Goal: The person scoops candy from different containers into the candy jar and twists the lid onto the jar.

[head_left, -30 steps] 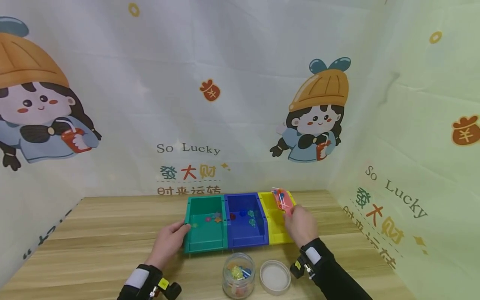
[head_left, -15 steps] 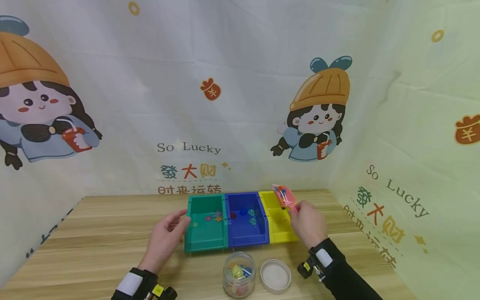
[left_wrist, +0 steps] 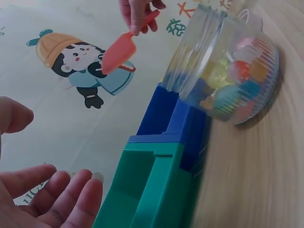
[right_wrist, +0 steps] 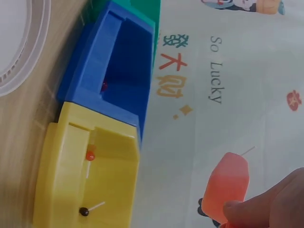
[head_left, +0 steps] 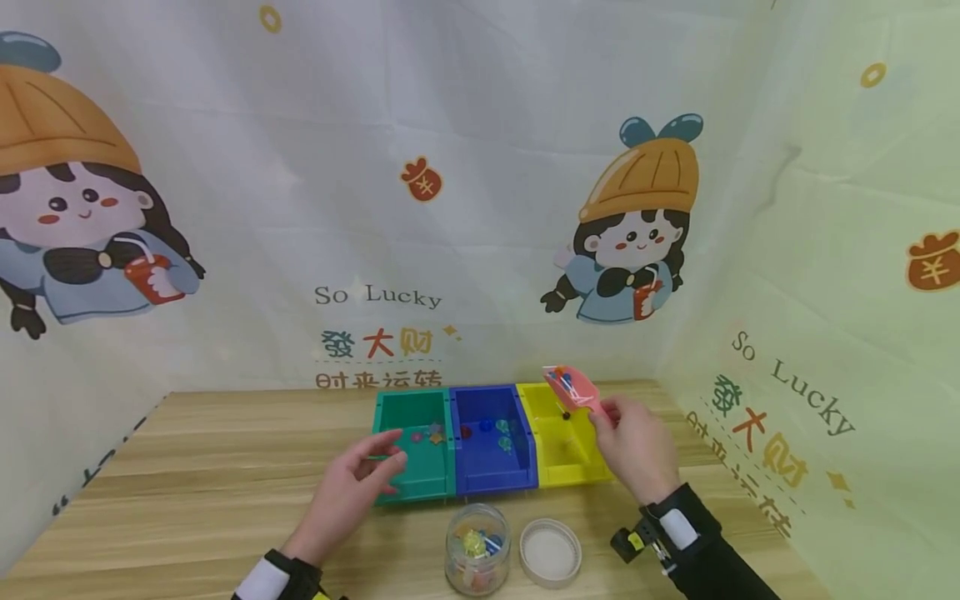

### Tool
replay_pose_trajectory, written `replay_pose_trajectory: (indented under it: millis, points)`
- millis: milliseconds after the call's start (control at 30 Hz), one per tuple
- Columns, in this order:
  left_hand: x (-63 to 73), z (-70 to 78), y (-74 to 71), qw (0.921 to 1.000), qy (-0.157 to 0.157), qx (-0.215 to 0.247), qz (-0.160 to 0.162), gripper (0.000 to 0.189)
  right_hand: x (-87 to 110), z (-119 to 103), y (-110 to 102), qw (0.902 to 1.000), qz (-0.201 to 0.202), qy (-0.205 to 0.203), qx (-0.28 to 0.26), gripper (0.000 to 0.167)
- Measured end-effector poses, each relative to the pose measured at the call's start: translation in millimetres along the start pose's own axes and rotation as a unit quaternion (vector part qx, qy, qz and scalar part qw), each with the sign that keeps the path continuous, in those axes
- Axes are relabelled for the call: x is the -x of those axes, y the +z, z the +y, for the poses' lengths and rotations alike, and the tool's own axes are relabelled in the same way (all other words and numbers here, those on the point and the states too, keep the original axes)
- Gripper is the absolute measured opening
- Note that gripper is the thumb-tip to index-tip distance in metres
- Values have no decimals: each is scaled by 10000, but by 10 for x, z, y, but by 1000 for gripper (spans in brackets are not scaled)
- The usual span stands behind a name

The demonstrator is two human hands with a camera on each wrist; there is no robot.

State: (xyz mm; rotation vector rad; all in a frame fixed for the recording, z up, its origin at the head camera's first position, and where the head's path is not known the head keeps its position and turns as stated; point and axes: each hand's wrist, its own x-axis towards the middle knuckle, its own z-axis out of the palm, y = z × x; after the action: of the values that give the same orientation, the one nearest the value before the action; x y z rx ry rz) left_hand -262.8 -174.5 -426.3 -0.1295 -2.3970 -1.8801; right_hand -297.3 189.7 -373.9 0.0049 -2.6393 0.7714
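Observation:
My right hand (head_left: 637, 446) grips the handle of a small pink scoop (head_left: 576, 390), held above the back of the yellow bin (head_left: 562, 473). Ball-headed pins with blue and orange heads lie in the scoop. Inside the yellow bin are a black-headed pin (right_wrist: 84, 211) and a red-headed pin (right_wrist: 90, 156). My left hand (head_left: 348, 492) hovers at the front left of the green bin (head_left: 427, 487), fingers spread and holding nothing. Star-shaped pieces (head_left: 436, 437) rest in the green bin. Between these stands the blue bin (head_left: 495, 479), with several red, blue and pale green pieces.
In front of the bins, an open glass jar (head_left: 477, 575) holds colourful small pieces. Beside it lies a round whitish lid (head_left: 551, 554). A printed cloth (head_left: 495, 250) hangs behind the wooden table (head_left: 187, 500).
My left hand has let go of the green bin's left edge and moved right, over it. My right hand has shifted right with the scoop turning, and the black-headed pin has come into view.

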Motion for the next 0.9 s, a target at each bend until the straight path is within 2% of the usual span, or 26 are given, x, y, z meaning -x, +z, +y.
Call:
replay_pose_trajectory:
  millis: [167,400,567,633,700,800,900]
  points:
    - [35,-3,58,9998,86,42,-159,51,64,-38,-100,9994,167,-310,-37,30]
    - [107,-32,149,9989,92,187,-420,53,158,-64,-198,9983,278,-502,-130,29]
    - [165,-68,241,9982,106,-69,-584,55,227,-86,-258,9973,347,-645,-84,28]
    - [185,-83,280,9967,41,-115,-808,61,255,-102,-276,9968,377,-705,-69,27]
    - [201,-108,318,9931,-35,-50,-1172,71,283,-121,-290,9961,406,-775,-73,27]
    - [226,-156,381,9839,-226,-3,-1771,83,327,-146,-312,9955,419,-842,-100,26]
    - [242,-204,447,9759,-425,-70,-2140,92,365,-164,-337,9951,389,-897,-141,25]
